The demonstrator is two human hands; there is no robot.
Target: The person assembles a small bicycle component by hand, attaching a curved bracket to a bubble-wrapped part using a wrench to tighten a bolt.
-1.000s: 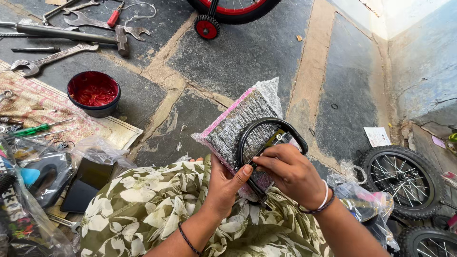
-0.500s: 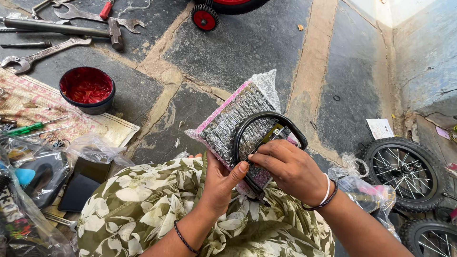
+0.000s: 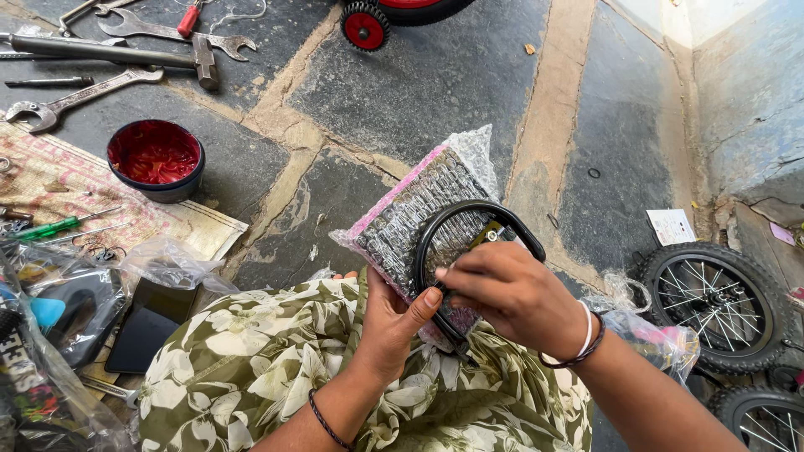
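A clear plastic packet (image 3: 419,209) full of grey woven or chain-like pieces, pink along one edge, rests tilted over my lap. My left hand (image 3: 389,322) grips its lower end from below, thumb up on the front. A black curved rubber or plastic loop (image 3: 469,209) lies across the packet's face. My right hand (image 3: 511,293) pinches this loop near its lower left, fingers closed on it. The lower part of the loop is hidden under my right hand. Green floral cloth (image 3: 276,377) covers my knees beneath.
A red-filled bowl (image 3: 155,159) stands on the stone floor at left, with spanners (image 3: 75,96) and a hammer (image 3: 126,54) behind it. Plastic bags and a dark phone (image 3: 151,326) lie at lower left. Small spoked wheels (image 3: 712,305) lie at right; a red caster wheel (image 3: 364,25) sits at top.
Both hands keep their hold. The view has shifted slightly, and the right fingers have slid a little along the black loop on the packet.
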